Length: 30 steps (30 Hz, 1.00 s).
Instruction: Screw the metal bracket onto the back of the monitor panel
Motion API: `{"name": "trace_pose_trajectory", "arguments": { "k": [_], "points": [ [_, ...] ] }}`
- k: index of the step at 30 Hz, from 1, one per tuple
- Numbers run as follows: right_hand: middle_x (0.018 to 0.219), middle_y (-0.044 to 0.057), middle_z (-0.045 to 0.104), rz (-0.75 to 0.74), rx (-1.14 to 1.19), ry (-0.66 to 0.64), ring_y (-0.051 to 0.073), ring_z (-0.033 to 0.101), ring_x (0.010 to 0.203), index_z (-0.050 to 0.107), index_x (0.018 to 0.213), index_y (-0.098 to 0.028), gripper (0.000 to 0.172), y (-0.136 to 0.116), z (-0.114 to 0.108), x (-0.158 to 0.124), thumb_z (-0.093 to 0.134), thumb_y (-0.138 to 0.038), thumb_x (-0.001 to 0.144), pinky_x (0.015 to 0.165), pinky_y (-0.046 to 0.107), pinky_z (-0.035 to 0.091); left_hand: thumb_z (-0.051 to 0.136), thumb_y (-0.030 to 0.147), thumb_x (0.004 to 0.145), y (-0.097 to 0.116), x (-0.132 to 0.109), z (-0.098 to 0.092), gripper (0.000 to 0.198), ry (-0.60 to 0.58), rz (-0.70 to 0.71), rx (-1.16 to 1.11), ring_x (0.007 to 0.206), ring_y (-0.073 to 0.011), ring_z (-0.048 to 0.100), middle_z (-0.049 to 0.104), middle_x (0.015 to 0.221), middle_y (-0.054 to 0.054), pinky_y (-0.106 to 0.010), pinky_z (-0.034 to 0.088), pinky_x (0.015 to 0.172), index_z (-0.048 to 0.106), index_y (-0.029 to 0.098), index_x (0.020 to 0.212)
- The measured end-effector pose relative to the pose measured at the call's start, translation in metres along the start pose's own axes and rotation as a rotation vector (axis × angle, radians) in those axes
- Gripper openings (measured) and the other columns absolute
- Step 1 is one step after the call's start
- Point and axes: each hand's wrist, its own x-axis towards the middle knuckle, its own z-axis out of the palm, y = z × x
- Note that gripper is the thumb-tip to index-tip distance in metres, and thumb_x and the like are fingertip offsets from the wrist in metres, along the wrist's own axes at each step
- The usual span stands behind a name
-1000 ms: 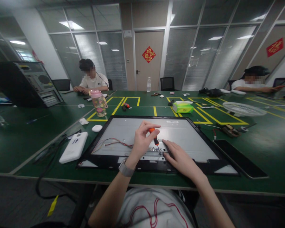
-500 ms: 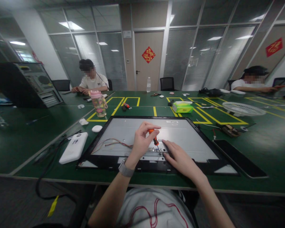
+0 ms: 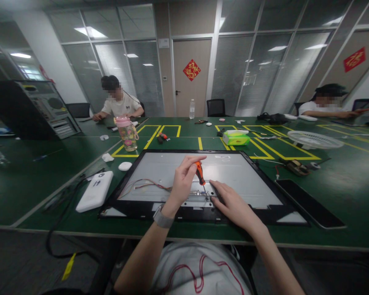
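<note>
An orange and black screwdriver [image 3: 200, 173] stands tilted, its tip down on a small metal bracket [image 3: 206, 202] near the front middle of a flat display panel [image 3: 150, 168]. My left hand [image 3: 184, 178], with a watch on the wrist, is closed about the handle's top, the index finger stretched over its end. My right hand [image 3: 230, 203] rests with fingers spread on the panel, just right of the bracket, its thumb and fingertips beside it. Thin coloured wires [image 3: 150, 182] run across the panel's left part towards the bracket. The screw under the tip is too small to make out.
A white power bank [image 3: 95, 191] and a white case [image 3: 125, 166] lie left of the panel, a black phone [image 3: 309, 203] right. Behind stand a pink-lidded bottle [image 3: 126, 134] and a green tissue pack [image 3: 236, 138]. Two people sit across the table.
The fingers and thumb of my left hand have shifted on the screwdriver's handle, showing more of it. My right hand stays in place. The person at far left has moved their arms apart.
</note>
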Motion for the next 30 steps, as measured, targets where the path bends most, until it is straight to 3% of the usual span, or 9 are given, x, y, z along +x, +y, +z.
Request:
{"name": "trace_pose_trajectory", "arguments": {
  "k": [5, 13, 16, 21, 24, 27, 30],
  "points": [
    [0.137, 0.012, 0.053, -0.012, 0.006, 0.012, 0.027, 0.048, 0.128, 0.041, 0.141, -0.02, 0.049, 0.0018, 0.0015, 0.0, 0.045, -0.03, 0.093, 0.109, 0.048, 0.037, 0.053, 0.028, 0.091, -0.0008, -0.0006, 0.0031, 0.025, 0.021, -0.01, -0.011, 0.077, -0.0118, 0.056, 0.054, 0.094, -0.005, -0.025, 0.047, 0.072, 0.069, 0.021, 0.109],
    [0.138, 0.015, 0.052, -0.014, -0.006, -0.004, 0.027, 0.048, 0.128, 0.041, 0.14, -0.016, 0.049, 0.0008, 0.0007, 0.0006, 0.044, -0.03, 0.094, 0.109, 0.048, 0.037, 0.074, 0.02, 0.075, -0.0087, -0.0004, 0.0059, 0.01, 0.119, 0.04, -0.045, 0.075, -0.0109, 0.054, 0.053, 0.082, -0.001, -0.023, 0.045, 0.072, 0.068, 0.018, 0.083],
    [0.137, 0.015, 0.052, -0.018, -0.003, 0.005, 0.027, 0.048, 0.128, 0.041, 0.14, -0.016, 0.049, 0.001, 0.0009, 0.0002, 0.044, -0.03, 0.093, 0.109, 0.048, 0.037, 0.071, 0.022, 0.078, -0.0084, -0.001, 0.006, 0.01, 0.121, 0.013, -0.054, 0.076, -0.0105, 0.055, 0.054, 0.084, -0.001, -0.023, 0.046, 0.072, 0.068, 0.018, 0.086],
    [0.136, 0.013, 0.054, -0.006, 0.003, 0.014, 0.027, 0.049, 0.127, 0.042, 0.14, -0.019, 0.049, -0.0005, -0.0002, -0.0001, 0.045, -0.03, 0.092, 0.108, 0.048, 0.039, 0.054, 0.029, 0.09, -0.0061, -0.0011, 0.0076, 0.023, 0.035, -0.118, -0.182, 0.084, -0.0137, 0.062, 0.063, 0.1, -0.007, -0.029, 0.049, 0.083, 0.062, 0.018, 0.109],
    [0.136, 0.012, 0.054, 0.0, 0.004, 0.011, 0.027, 0.049, 0.127, 0.042, 0.14, -0.019, 0.049, -0.0009, -0.0005, 0.0, 0.045, -0.03, 0.092, 0.108, 0.047, 0.038, 0.056, 0.03, 0.089, -0.0059, 0.0, 0.0079, 0.019, 0.05, -0.089, -0.186, 0.09, -0.016, 0.062, 0.064, 0.1, -0.008, -0.03, 0.05, 0.084, 0.065, 0.017, 0.099],
    [0.136, 0.012, 0.054, -0.002, 0.006, 0.01, 0.027, 0.049, 0.127, 0.042, 0.14, -0.02, 0.049, -0.0002, -0.0002, -0.0001, 0.045, -0.03, 0.092, 0.108, 0.047, 0.038, 0.066, 0.029, 0.081, -0.007, 0.0007, 0.0069, 0.012, 0.145, -0.014, -0.104, 0.088, -0.0156, 0.059, 0.06, 0.093, -0.006, -0.026, 0.05, 0.075, 0.068, 0.017, 0.083],
    [0.137, 0.013, 0.053, 0.0, 0.002, 0.001, 0.027, 0.048, 0.127, 0.041, 0.141, -0.018, 0.05, 0.0006, 0.0003, -0.0005, 0.044, -0.031, 0.093, 0.109, 0.047, 0.037, 0.063, 0.028, 0.083, -0.0068, 0.0006, 0.0055, 0.012, 0.182, -0.039, -0.097, 0.081, -0.0139, 0.06, 0.06, 0.088, -0.005, -0.025, 0.05, 0.072, 0.068, 0.017, 0.086]
  ]
}}
